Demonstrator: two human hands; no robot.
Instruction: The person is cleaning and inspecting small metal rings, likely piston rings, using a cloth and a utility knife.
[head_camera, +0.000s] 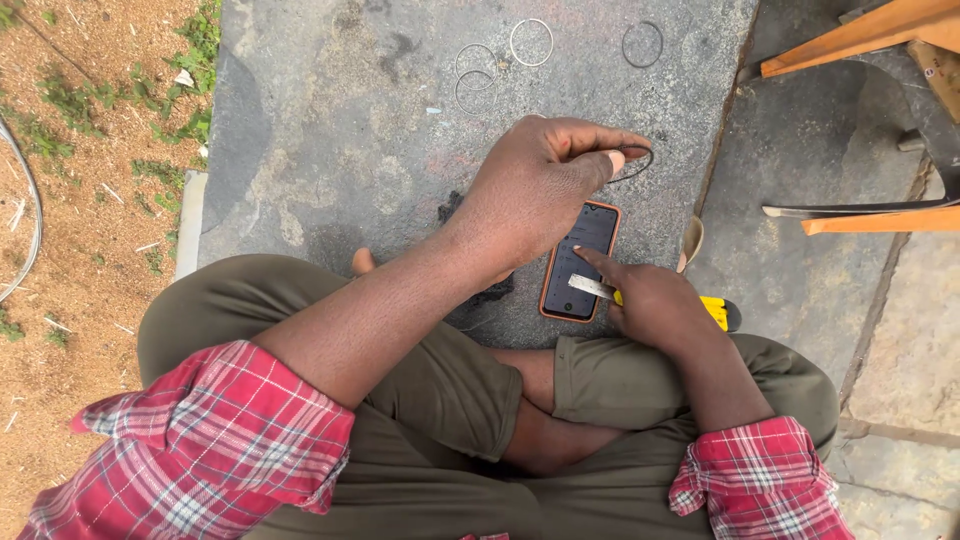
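Your left hand (535, 185) pinches a dark wire ring (634, 165) just above the phone (580, 262) on the stone slab (330, 150). Your right hand (650, 300) is closed around a yellow-handled knife (715, 310), with its forefinger touching the screen. Four rings (531, 42) already lie finished farther up the slab, so several look done; how many remain, you cannot tell.

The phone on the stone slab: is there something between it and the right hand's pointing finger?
Nothing visible. The right hand holds a yellow-handled cutter, and its index fingertip already rests on the phone screen. The left hand is above the phone's top, pinching a dark ring.
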